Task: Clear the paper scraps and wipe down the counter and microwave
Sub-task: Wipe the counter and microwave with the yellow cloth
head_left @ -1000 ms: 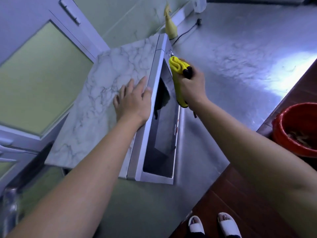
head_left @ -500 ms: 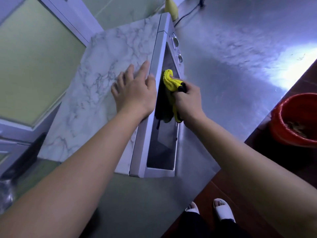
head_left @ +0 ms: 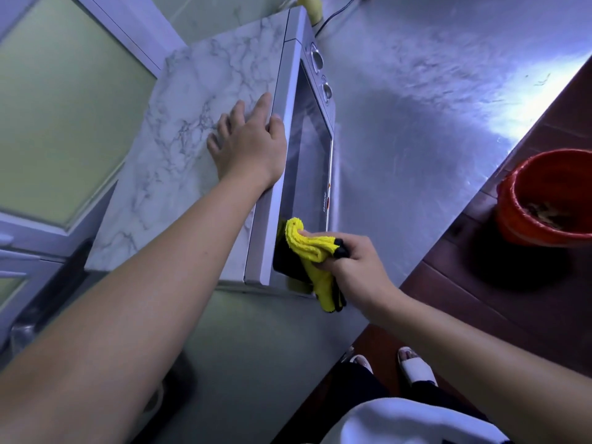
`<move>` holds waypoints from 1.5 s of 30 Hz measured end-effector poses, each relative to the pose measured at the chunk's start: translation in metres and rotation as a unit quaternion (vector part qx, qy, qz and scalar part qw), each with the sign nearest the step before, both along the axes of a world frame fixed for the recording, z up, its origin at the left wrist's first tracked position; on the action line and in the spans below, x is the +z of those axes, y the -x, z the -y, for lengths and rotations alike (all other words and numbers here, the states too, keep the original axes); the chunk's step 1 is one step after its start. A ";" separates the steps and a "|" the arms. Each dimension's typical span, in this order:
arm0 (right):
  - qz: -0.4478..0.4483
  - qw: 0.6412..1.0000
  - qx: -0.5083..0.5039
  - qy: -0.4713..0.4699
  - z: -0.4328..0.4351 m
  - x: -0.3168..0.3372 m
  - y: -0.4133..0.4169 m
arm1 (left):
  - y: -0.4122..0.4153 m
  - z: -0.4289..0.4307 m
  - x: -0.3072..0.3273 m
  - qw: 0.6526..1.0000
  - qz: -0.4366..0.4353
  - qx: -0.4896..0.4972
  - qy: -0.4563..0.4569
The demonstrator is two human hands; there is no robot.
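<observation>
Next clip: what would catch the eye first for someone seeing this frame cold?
The bright yellow cloth stands out most, gripped in the right hand and held against the near end of the microwave door. The left hand lies flat on the microwave's marble-patterned top. At the right edge a red bucket sits on the dark floor, beyond the shiny steel counter.
</observation>
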State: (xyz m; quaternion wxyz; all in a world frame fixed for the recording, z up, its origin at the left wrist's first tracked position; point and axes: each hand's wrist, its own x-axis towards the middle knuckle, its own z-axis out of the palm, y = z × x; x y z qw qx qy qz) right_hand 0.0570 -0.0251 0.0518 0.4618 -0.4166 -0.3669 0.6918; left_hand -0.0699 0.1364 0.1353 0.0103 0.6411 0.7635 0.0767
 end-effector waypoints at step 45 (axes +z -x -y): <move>0.111 0.977 -0.180 -0.011 -0.254 -0.002 -0.046 | 0.003 0.000 -0.001 1.000 0.016 0.006 -0.025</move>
